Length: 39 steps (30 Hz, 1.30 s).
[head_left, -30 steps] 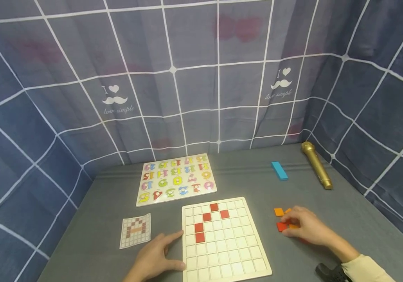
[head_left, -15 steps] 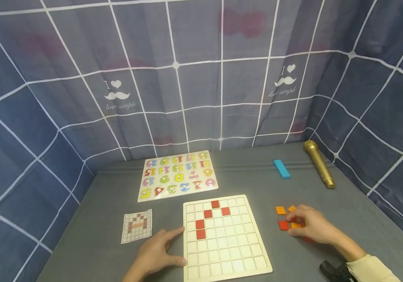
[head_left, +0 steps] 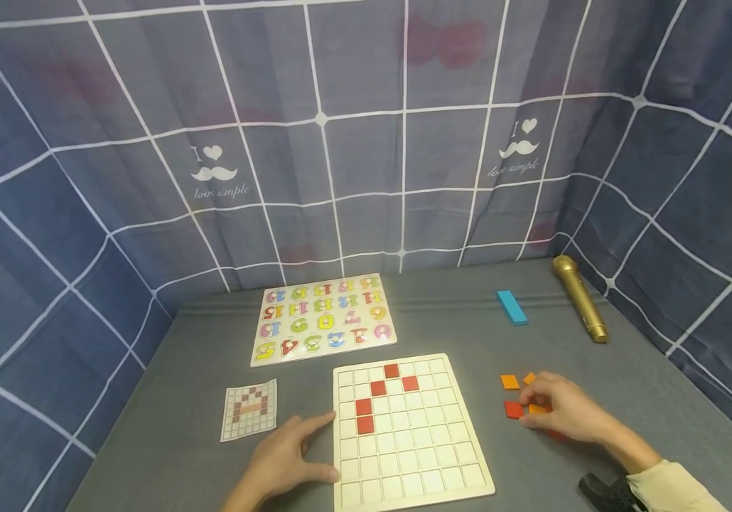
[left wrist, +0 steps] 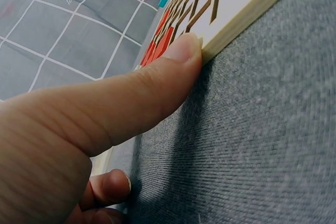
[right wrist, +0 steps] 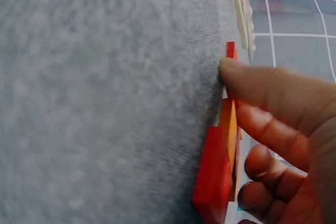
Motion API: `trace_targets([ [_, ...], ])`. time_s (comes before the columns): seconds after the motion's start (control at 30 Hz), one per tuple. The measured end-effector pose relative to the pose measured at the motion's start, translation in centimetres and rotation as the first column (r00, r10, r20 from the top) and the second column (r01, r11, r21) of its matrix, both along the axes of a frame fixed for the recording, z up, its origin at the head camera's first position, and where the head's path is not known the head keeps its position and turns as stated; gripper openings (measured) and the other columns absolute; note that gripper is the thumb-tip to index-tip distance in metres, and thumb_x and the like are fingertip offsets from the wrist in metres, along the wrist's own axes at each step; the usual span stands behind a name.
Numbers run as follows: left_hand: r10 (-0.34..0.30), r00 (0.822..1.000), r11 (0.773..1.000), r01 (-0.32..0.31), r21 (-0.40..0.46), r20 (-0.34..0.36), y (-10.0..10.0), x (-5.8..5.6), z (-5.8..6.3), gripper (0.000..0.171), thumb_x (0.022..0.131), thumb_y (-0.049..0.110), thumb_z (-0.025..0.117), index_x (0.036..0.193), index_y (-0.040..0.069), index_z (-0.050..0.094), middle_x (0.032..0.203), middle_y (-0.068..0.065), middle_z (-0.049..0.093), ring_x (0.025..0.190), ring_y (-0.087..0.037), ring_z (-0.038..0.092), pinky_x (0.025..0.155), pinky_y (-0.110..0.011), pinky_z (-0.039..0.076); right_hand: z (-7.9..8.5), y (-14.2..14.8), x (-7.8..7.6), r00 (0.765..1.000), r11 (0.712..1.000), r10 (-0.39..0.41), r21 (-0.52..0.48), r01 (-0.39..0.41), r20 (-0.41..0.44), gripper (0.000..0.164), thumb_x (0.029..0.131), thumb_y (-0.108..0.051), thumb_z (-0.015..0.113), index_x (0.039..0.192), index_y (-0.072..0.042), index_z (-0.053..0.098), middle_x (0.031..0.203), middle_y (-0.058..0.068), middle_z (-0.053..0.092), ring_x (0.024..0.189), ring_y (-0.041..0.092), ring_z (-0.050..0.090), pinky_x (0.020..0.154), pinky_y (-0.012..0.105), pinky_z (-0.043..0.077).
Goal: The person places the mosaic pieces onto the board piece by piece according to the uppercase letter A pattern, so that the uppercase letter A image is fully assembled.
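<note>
While the left hand (head_left: 284,456), thumb and forefinger spread wide, touches the grid board (head_left: 409,441) at left, the right hand (head_left: 567,409) partly hides orange tiles (head_left: 537,409) beside a red tile (head_left: 513,409); its grip cannot be determined. A number puzzle (head_left: 311,320) and blue block (head_left: 512,307) lie beyond.

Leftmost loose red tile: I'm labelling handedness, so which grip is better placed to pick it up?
Likely the right grip: it is next to that red tile, while the left grip touches the left edge of the grid board, which lies between.
</note>
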<state>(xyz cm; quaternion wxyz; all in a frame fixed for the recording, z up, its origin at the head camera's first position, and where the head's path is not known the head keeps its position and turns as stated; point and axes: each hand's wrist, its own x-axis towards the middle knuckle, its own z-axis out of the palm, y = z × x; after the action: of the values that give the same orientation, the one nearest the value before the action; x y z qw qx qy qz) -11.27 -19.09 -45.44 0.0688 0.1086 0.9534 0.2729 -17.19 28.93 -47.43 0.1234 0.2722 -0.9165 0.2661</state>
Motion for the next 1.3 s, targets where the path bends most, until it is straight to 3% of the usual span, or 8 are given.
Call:
trace_targets([
  [0.2, -0.001, 1.0, 1.0, 0.001, 0.002, -0.005, 0.0, 0.0, 0.1, 0.089, 0.057, 0.064, 0.084, 0.136, 0.03, 0.059, 0.077, 0.006, 0.042, 0.062, -0.004, 0.035, 0.053, -0.022, 0.027, 0.1, -0.9, 0.0, 0.994, 0.995, -0.099, -0.012, 0.1, 0.038, 0.027, 0.067, -0.028, 0.088, 0.08, -0.029, 0.064, 0.08, -0.019, 0.053, 0.074, -0.007, 0.044, 0.064, 0.021, 0.038],
  [0.3, 0.002, 1.0, 1.0, -0.002, -0.003, -0.01, 0.0, -0.1, 0.1, 0.089, 0.057, 0.064, 0.084, 0.136, 0.03, 0.059, 0.077, 0.006, 0.042, 0.062, -0.004, 0.035, 0.054, -0.022, 0.027, 0.8, -2.1, -0.2, 0.994, 0.994, -0.103, -0.036, 0.104, 0.027, 0.025, 0.068, -0.027, 0.087, 0.079, -0.028, 0.065, 0.078, -0.017, 0.053, 0.073, -0.005, 0.044, 0.064, 0.021, 0.037],
  [0.5, 0.009, 1.0, 1.0, -0.009, -0.012, -0.026, -0.2, -0.2, 0.0, 0.089, 0.057, 0.065, 0.084, 0.135, 0.029, 0.06, 0.077, 0.007, 0.042, 0.062, -0.003, 0.034, 0.053, -0.021, 0.027, 1.6, -6.2, -0.9, 0.999, 0.998, 0.023, -0.066, -0.021, 0.037, 0.023, 0.071, -0.03, 0.086, 0.082, -0.027, 0.066, 0.081, -0.017, 0.056, 0.074, -0.004, 0.046, 0.066, 0.02, 0.04],
  [0.7, 0.006, 0.999, 1.0, -0.006, -0.006, -0.033, -0.1, -0.1, -0.1, 0.089, 0.056, 0.065, 0.084, 0.135, 0.031, 0.06, 0.077, 0.008, 0.042, 0.061, -0.002, 0.034, 0.054, -0.021, 0.027, 1.4, -10.8, -0.9, 0.984, 0.987, 0.147, -0.076, -0.139, 0.104, 0.016, 0.076, -0.029, 0.081, 0.083, -0.028, 0.067, 0.08, -0.014, 0.056, 0.077, -0.001, 0.045, 0.072, 0.024, 0.036],
  [0.9, 0.005, 1.0, 1.0, -0.006, -0.005, -0.024, -0.1, -0.1, 0.0, 0.089, 0.057, 0.064, 0.084, 0.135, 0.03, 0.06, 0.076, 0.007, 0.042, 0.062, -0.003, 0.034, 0.053, -0.021, 0.027, 1.5, -13.3, -0.9, 0.973, 0.984, 0.17, -0.072, -0.161, 0.153, 0.014, 0.076, -0.034, 0.081, 0.082, -0.03, 0.068, 0.081, -0.017, 0.057, 0.079, -0.002, 0.046, 0.08, 0.03, 0.033],
  [1.3, 0.006, 1.0, 1.0, -0.007, -0.005, -0.021, -0.1, -0.1, 0.0, 0.089, 0.057, 0.064, 0.084, 0.136, 0.03, 0.06, 0.077, 0.007, 0.042, 0.061, -0.003, 0.034, 0.053, -0.021, 0.027, 2.1, -16.0, -0.5, 0.965, 0.978, 0.206, -0.022, -0.205, 0.162, 0.015, 0.073, -0.033, 0.08, 0.082, -0.025, 0.071, 0.078, -0.016, 0.055, 0.079, -0.002, 0.044, 0.078, 0.027, 0.036],
])
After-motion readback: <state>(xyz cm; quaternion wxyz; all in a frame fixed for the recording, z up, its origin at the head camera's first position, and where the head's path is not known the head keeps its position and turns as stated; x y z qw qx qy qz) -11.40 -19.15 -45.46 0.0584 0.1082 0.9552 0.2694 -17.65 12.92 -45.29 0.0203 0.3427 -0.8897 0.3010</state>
